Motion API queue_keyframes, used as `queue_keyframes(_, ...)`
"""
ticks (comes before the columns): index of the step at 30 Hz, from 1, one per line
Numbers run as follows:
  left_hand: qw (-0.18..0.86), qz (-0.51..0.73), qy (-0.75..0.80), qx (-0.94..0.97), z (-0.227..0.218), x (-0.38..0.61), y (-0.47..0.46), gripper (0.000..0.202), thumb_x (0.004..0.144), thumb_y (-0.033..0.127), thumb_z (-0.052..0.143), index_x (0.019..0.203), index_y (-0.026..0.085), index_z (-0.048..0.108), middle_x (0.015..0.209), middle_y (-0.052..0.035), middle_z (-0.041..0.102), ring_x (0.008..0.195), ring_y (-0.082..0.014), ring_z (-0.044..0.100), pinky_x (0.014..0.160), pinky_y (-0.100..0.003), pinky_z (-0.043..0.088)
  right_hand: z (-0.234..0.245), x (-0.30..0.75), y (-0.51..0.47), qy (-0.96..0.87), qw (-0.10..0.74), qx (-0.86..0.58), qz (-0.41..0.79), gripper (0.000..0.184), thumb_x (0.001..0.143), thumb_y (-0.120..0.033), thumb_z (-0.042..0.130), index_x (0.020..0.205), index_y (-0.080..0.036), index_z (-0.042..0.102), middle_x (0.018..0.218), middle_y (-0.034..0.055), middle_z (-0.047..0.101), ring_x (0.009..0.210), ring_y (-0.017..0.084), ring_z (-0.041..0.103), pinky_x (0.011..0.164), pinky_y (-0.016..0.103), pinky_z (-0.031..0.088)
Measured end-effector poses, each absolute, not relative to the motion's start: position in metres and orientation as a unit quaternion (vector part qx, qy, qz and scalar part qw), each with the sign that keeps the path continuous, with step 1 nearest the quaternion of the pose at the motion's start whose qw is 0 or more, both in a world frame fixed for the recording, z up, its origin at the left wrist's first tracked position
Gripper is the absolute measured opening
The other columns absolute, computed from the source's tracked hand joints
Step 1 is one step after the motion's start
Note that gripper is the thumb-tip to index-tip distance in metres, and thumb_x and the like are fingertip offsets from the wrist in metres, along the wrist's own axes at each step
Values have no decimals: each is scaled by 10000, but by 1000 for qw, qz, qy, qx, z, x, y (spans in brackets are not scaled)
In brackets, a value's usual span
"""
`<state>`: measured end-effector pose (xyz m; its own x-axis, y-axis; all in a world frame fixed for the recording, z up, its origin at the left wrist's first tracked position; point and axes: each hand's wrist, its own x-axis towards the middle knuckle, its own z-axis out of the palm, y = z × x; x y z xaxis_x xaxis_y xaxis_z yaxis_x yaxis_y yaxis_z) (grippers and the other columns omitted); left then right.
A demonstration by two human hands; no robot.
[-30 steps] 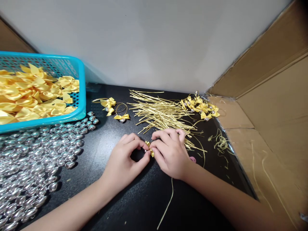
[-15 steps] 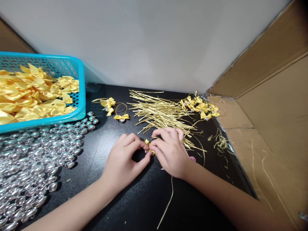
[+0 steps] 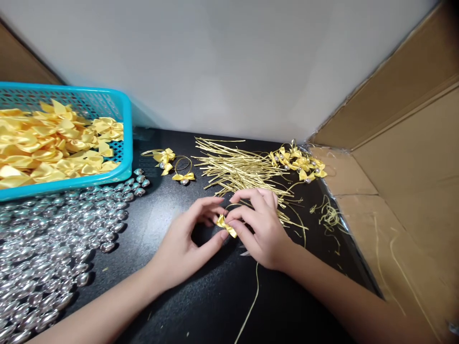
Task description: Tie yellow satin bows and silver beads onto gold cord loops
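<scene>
My left hand (image 3: 186,239) and my right hand (image 3: 260,229) meet over the middle of the black table (image 3: 201,296). Between their fingertips sits a small yellow ribbon bow (image 3: 226,225) with a thin gold wire loop rising behind it. The right thumb and forefinger pinch the bow. The left thumb and forefinger curl around it from the left, touching it. Just behind the hands lies a pile of gold twist wires (image 3: 236,167).
A turquoise basket (image 3: 124,143) full of yellow bows stands at the back left. Silver heart beads (image 3: 50,243) spread over the left of the table. Two finished bows (image 3: 175,167) lie mid-back, several more (image 3: 301,162) at back right. A cardboard wall (image 3: 405,157) borders the right.
The hands have shifted slightly right and the left fingers have opened a little; the bow shows more fully between them, with the wire loop now visible.
</scene>
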<state>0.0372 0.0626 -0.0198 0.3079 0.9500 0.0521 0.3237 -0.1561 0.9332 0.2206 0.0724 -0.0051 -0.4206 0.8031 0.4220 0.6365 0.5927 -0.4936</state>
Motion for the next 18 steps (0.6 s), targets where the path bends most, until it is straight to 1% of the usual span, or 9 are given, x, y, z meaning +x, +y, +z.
queue_keyframes(1,498,344,454,654,-20,38,62,375,835,240,591,1195,231,488,984,-43,664,862,-180,629,764,-324,518,-5,221,72,-829,326,-432,141,164,911,-217,525,810,-223,655,1064,27,602,1003,194,464,891,354,324)
queue_keyframes(3,570,332,433,615,-20,39,62,288,845,253,588,1129,231,549,917,-30,683,806,-169,637,723,-305,521,-5,220,72,-824,329,-433,162,165,914,-223,522,823,-221,660,1066,31,596,1003,195,468,892,356,337)
queue_keyframes(5,605,324,432,585,-19,40,62,189,843,273,597,1024,219,609,874,-21,681,755,-153,622,690,-286,510,-6,221,73,-819,329,-437,175,159,918,-224,519,845,-226,661,1069,32,592,1017,197,466,903,362,341)
queue_keyframes(7,627,318,440,559,-18,40,63,148,841,298,603,951,204,638,816,-8,666,703,-134,595,655,-265,492,-5,221,73,-815,329,-442,181,150,917,-222,521,852,-228,655,1071,31,589,1033,199,462,916,368,339)
queue_keyframes(11,657,313,441,525,-16,39,66,166,799,338,653,842,179,626,670,32,582,611,-105,525,578,-221,444,-4,222,75,-813,331,-445,178,126,905,-222,536,840,-215,644,1074,41,583,1045,208,457,926,378,336)
queue_keyframes(18,639,317,461,528,-14,40,66,219,804,369,631,722,166,621,637,26,562,597,-104,476,553,-209,393,-4,223,75,-824,335,-431,150,122,900,-237,555,838,-229,660,1053,28,597,1015,203,464,908,373,327)
